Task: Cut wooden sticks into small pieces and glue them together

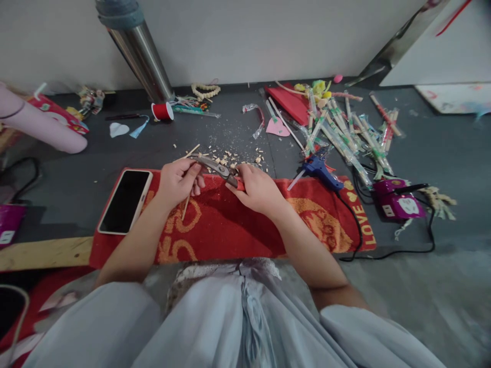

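My right hand [260, 188] is wrapped round the red handles of a pair of pruning shears [215, 166]. Their grey jaws point left and reach over the fingers of my left hand [178, 185]. That hand is pinched closed on a thin wooden stick [186, 207], whose lower end sticks out below the fingers. Another pale stick end [192, 150] shows above the hand, by the tip of the jaws. Whether the jaws touch a stick I cannot tell. Beyond the shears lie many short cut bits of wood [230, 156]. Under both hands is a red towel [230, 230] with orange patterns.
A phone [125, 202] rests on the towel's left end, a blue glue gun [322, 173] on its right. Wrapped sticks [345, 130] are heaped at the back right beside a purple box [399, 199] with a black cable. A steel flask [143, 56] and red ribbon spool [162, 111] stand behind.
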`<state>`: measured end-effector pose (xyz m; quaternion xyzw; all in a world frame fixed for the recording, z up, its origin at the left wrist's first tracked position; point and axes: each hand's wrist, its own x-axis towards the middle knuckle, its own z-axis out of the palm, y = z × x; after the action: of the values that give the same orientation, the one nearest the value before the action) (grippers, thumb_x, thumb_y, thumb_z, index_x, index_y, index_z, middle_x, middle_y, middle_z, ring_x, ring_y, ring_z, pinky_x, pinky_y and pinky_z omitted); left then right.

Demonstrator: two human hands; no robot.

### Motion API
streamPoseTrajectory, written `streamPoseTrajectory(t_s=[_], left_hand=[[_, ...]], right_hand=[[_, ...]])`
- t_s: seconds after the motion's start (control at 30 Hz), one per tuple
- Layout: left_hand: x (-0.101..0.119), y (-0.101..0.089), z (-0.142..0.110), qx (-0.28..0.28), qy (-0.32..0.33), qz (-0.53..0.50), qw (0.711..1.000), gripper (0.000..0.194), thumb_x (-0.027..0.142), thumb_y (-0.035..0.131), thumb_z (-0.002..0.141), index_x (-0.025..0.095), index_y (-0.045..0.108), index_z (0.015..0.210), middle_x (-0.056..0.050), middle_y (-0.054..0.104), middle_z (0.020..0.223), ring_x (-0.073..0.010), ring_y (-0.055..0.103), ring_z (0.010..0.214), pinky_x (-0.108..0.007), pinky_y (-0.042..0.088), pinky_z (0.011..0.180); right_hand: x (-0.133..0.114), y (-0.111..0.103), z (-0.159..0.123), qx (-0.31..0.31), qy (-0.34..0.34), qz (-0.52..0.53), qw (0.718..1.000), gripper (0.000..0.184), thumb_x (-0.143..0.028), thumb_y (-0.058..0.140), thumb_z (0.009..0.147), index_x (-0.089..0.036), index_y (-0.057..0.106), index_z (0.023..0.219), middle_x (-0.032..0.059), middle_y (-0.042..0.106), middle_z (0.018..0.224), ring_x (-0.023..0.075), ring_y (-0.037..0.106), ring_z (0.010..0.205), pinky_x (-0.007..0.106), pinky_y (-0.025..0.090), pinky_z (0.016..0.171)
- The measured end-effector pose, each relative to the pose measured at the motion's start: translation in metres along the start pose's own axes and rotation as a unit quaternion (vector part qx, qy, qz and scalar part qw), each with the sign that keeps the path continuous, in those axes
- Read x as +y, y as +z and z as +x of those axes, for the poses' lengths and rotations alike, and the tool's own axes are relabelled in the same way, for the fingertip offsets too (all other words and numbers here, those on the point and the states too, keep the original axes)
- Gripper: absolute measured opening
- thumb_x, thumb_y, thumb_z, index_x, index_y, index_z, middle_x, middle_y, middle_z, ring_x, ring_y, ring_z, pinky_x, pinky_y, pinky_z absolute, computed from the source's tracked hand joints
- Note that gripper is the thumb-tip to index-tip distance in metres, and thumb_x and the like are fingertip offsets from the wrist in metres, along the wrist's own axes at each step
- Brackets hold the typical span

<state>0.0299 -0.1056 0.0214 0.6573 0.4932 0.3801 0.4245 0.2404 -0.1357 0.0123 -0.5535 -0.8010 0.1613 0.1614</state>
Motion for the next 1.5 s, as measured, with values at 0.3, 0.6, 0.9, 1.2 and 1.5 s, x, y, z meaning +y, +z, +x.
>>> streamPoseTrajectory(t_s=[0.3, 0.6, 0.9, 1.2, 1.5], left_hand=[[0.004, 0.001, -0.002, -0.030, -0.027, -0.039, 0.998, 0.031, 0.046, 0.054, 0.087, 0.018, 0.059, 0.075, -0.001, 0.059, 0.049, -0.0086, 0.047, 0.032, -0.019, 0.035, 0.032], [0.004, 0.002, 0.000, -0.044, -0.031, -0.055, 0.997, 0.034, 0.049, 0.055, 0.087, 0.017, 0.061, 0.074, 0.000, 0.058, 0.047, -0.0063, 0.044, 0.030, -0.017, 0.031, 0.032], [0.001, 0.003, 0.001, -0.047, -0.019, -0.054, 0.997, 0.042, 0.058, 0.056, 0.084, 0.017, 0.060, 0.072, 0.000, 0.057, 0.046, -0.0053, 0.044, 0.030, -0.017, 0.030, 0.031], [-0.006, 0.005, 0.006, -0.034, -0.021, -0.052, 0.998, 0.037, 0.051, 0.054, 0.087, 0.016, 0.059, 0.077, 0.001, 0.057, 0.047, -0.0052, 0.043, 0.031, -0.017, 0.030, 0.032], [-0.003, 0.013, 0.001, 0.010, -0.044, -0.118, 0.992, 0.040, 0.055, 0.057, 0.084, 0.017, 0.059, 0.074, -0.001, 0.061, 0.053, -0.0097, 0.057, 0.040, -0.020, 0.046, 0.041]], right_hand=[[0.012, -0.005, 0.002, 0.034, -0.034, 0.012, 0.999, 0.043, -0.049, 0.045, 0.090, -0.012, 0.052, 0.111, 0.0166, 0.062, 0.109, 0.0283, 0.057, 0.099, 0.037, 0.043, 0.088], [0.010, -0.002, 0.003, 0.012, -0.011, -0.001, 1.000, 0.039, -0.048, 0.046, 0.089, -0.015, 0.055, 0.109, 0.0127, 0.066, 0.104, 0.0255, 0.060, 0.093, 0.033, 0.042, 0.080], [0.005, -0.004, 0.001, 0.004, 0.025, -0.047, 0.999, 0.029, -0.033, 0.044, 0.084, -0.016, 0.056, 0.104, 0.0115, 0.068, 0.099, 0.0246, 0.062, 0.084, 0.032, 0.038, 0.068], [0.010, 0.006, 0.006, 0.001, 0.007, -0.018, 1.000, 0.034, -0.046, 0.041, 0.091, -0.016, 0.054, 0.100, 0.0125, 0.067, 0.100, 0.0238, 0.060, 0.087, 0.032, 0.040, 0.073], [0.027, -0.006, 0.006, 0.032, -0.005, 0.008, 0.999, 0.036, -0.047, 0.044, 0.089, -0.015, 0.055, 0.103, 0.0116, 0.066, 0.096, 0.0243, 0.059, 0.087, 0.032, 0.040, 0.075]])
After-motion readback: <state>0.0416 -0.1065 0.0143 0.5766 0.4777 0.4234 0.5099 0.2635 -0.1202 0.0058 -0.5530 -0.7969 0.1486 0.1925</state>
